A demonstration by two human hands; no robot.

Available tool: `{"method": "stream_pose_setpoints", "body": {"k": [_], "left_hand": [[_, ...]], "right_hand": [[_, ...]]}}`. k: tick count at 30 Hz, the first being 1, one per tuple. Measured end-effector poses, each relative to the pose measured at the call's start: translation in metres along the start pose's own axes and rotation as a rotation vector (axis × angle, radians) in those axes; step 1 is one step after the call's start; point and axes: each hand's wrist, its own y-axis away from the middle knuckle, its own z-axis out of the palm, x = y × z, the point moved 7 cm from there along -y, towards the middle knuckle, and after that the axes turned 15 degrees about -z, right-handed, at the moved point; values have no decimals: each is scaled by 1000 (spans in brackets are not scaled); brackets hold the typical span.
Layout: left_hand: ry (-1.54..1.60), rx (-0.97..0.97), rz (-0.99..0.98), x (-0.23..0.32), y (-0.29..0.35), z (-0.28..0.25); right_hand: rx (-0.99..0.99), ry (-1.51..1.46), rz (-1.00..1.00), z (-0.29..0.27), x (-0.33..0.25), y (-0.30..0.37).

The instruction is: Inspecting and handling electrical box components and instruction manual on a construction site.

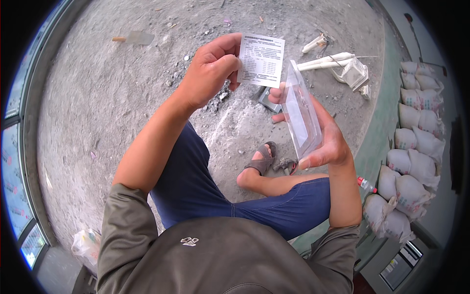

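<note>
the small printed paper slip (261, 60) is up in front of the person, pinched by its left edge between the thumb and fingers of the left hand (209, 73), which are closed tight on it. just to its right the right hand (320, 139) grips a clear plastic pouch (301, 115), held edge-on and tilted, thumb along its lower rim and fingertips showing behind it; what is inside the pouch i cannot tell, it looks flat and see-through. the slip and the pouch sit close, nearly touching at the slip's right corner. below them are the person's knees in blue shorts (205, 191), one foot in a dark sandal (262, 159) on the rough grey concrete floor (107, 98). past the hands, on the floor, lie some white plastic pipes (325, 60) with a crumpled clear wrapper (355, 73) beside them, and a small dark flat object partly hidden behind the slip and the pouch. along the right wall, well apart, stand stacked white sacks (416, 142), with a small bottle (366, 184) with a red cap near their foot. a plastic bag (87, 244) lies at lower left.
</note>
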Motion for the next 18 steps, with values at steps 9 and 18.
{"method": "stream_pose_setpoints", "body": {"k": [9,18], "left_hand": [[-15,-9,3,-1,-1,3],[-9,-11,2,0,0,2]], "right_hand": [[16,-5,-7,-1,-1,3],[-6,5,-22,0,-2,2]]}}
